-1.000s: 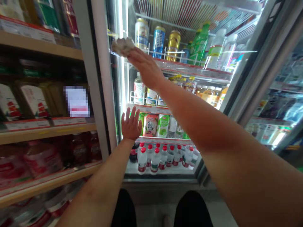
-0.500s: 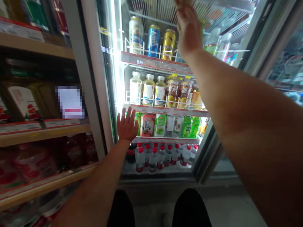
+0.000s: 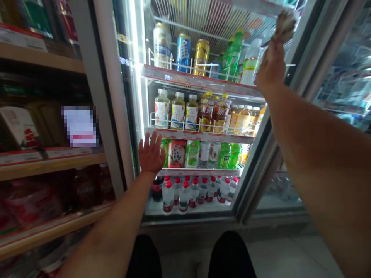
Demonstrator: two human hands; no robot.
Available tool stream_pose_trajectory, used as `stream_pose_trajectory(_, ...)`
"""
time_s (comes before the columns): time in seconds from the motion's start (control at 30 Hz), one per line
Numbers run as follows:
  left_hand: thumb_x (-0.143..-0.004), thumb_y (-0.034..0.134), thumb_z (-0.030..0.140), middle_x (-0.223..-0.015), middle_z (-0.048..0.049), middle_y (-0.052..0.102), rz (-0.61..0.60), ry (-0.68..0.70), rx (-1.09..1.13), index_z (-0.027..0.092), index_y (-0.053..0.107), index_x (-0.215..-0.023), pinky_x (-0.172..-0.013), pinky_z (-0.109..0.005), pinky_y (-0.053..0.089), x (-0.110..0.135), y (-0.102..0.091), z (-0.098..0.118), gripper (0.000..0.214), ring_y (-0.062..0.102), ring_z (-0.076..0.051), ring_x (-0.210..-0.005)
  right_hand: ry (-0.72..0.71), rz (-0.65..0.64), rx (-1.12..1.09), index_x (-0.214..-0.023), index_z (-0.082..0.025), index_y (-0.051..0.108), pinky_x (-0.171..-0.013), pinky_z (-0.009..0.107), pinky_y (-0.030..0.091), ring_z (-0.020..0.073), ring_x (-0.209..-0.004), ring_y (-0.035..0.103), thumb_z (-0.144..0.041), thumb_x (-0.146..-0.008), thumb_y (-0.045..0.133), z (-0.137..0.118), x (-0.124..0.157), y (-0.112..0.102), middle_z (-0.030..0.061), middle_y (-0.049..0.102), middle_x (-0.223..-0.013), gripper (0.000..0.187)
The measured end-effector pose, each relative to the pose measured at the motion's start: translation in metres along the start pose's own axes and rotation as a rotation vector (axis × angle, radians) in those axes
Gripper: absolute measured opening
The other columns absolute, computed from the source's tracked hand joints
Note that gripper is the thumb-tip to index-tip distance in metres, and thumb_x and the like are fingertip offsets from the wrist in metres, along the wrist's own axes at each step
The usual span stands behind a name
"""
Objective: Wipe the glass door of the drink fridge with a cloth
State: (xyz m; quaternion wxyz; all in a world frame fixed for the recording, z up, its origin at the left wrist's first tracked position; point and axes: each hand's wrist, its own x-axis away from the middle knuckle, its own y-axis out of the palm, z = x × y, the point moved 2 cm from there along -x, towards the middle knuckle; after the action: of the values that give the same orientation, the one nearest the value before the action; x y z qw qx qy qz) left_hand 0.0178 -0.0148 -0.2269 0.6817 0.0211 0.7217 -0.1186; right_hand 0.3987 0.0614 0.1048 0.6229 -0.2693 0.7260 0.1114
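My left hand (image 3: 151,154) lies flat with fingers spread on the glass door (image 3: 197,116) of a drinks fridge, low at its left side. My right hand (image 3: 271,69) is raised to the door's upper right corner and is closed on a crumpled grey cloth (image 3: 284,25), which is pressed to the glass. Behind the glass stand shelves of cans (image 3: 183,52), juice bottles (image 3: 177,111), green bottles (image 3: 228,155) and red-capped water bottles (image 3: 185,195).
A wooden shelf unit (image 3: 49,164) with dark bottles and cartons stands to the left of the fridge. A second fridge door (image 3: 342,85) is at the right. The fridge's grey frame (image 3: 107,96) runs between shelves and glass. My knees (image 3: 188,255) are at the bottom.
My right hand with the cloth has swept across the top of the glass from the upper left to the upper right corner. My left hand has stayed pressed flat on the door.
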Motion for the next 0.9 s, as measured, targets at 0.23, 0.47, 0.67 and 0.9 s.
stream_pose_trajectory(0.23, -0.102, 0.047, 0.028, -0.161, -0.0111, 0.036, 0.006, 0.011, -0.002, 0.019, 0.035, -0.159, -0.127, -0.050, 0.011, 0.000, 0.001, 0.000, 0.059, 0.014, -0.027, -0.155, 0.070, 0.090, -0.014, -0.156, -0.003, 0.030, -0.129, 0.035, 0.015, 0.0137, -0.155, 0.019, -0.001, -0.098, 0.034, 0.048, 0.058, 0.005, 0.0187, 0.025, -0.165, 0.058)
stream_pose_trajectory(0.47, -0.101, 0.047, 0.029, -0.161, -0.0094, 0.036, 0.000, -0.002, 0.009, 0.023, 0.033, -0.160, -0.128, -0.051, 0.012, 0.000, 0.001, -0.001, 0.061, 0.014, -0.026, -0.155, 0.047, 0.133, -0.051, -0.156, -0.006, 0.032, -0.129, 0.040, 0.020, 0.0159, -0.154, 0.022, -0.015, -0.099, 0.029, 0.078, 0.077, 0.015, 0.0143, 0.028, -0.165, 0.057)
stream_pose_trajectory(0.67, -0.101, 0.046, 0.029, -0.159, -0.0106, 0.039, 0.002, -0.013, -0.010, 0.020, 0.038, -0.158, -0.127, -0.051, 0.012, -0.001, 0.001, 0.000, 0.058, 0.017, -0.027, -0.154, 0.106, 0.255, -0.104, -0.148, -0.018, 0.050, -0.126, 0.040, 0.026, 0.0197, -0.152, 0.031, -0.033, -0.098, 0.029, 0.106, 0.126, 0.031, 0.0146, 0.042, -0.158, 0.056)
stream_pose_trajectory(0.9, -0.101, 0.046, 0.029, -0.160, -0.0113, 0.037, 0.008, -0.001, -0.024, 0.019, 0.037, -0.158, -0.127, -0.050, 0.012, 0.000, 0.001, 0.000, 0.059, 0.015, -0.027, -0.155, 0.125, 0.278, -0.077, -0.149, -0.008, 0.045, -0.127, 0.046, 0.023, 0.0226, -0.152, 0.030, -0.022, -0.093, 0.027, 0.101, 0.118, 0.036, 0.0167, 0.041, -0.158, 0.061)
